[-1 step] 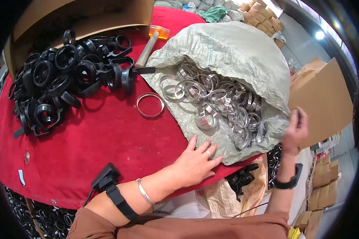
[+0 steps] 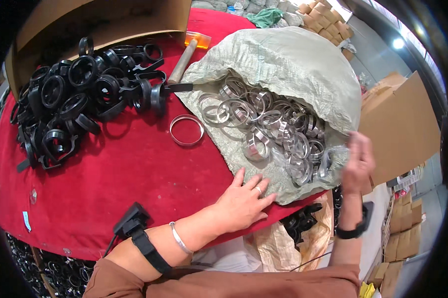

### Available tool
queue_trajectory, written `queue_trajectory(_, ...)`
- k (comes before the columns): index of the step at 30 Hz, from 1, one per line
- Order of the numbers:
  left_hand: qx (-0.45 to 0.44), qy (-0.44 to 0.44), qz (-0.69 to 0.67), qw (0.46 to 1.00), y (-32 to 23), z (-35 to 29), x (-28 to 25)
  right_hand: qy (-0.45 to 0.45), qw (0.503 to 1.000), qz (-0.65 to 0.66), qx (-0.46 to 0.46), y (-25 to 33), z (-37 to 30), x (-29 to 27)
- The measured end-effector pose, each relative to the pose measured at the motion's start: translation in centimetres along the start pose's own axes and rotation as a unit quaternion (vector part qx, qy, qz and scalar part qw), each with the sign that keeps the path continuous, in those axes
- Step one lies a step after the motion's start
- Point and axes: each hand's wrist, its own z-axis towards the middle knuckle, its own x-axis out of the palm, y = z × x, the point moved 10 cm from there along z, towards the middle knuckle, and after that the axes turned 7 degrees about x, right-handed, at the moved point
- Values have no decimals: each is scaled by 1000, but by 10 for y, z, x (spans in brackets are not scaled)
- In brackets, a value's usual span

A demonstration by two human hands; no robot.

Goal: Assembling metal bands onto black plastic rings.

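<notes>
The left hand (image 2: 243, 201) lies spread at the near edge of the soft sack (image 2: 293, 59) on the right of the table (image 2: 134, 184), the right hand (image 2: 359, 161) blurs, grip unclear, and the metal rings (image 2: 283, 130) inside look light, stiff, slick, best pinched by their rims.

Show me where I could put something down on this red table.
The widest bare patch is red cloth between the heap of black parts and the left hand, below the lone metal ring. A narrower gap separates that ring from the heap. It's crowded at upper left, under the heap, and on the right, under the pale sack of metal rings.
</notes>
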Motion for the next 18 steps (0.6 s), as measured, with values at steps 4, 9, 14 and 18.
queue_trajectory(4, 16, 9, 2, 1000, -9, 10, 3, 77, 938, -315, 124, -91, 25, 53)
queue_trajectory(9, -1, 17, -11, 1000, -4, 3, 8, 180, 815, -537, 120, -158, 69, 92)
queue_trajectory(14, -14, -1, -31, 999, -11, 12, 4, 136, 819, -541, 134, -243, 85, 89)
queue_trajectory(18, -66, -113, -22, 991, 10, 11, -15, 45, 917, -389, 79, -173, 61, 107)
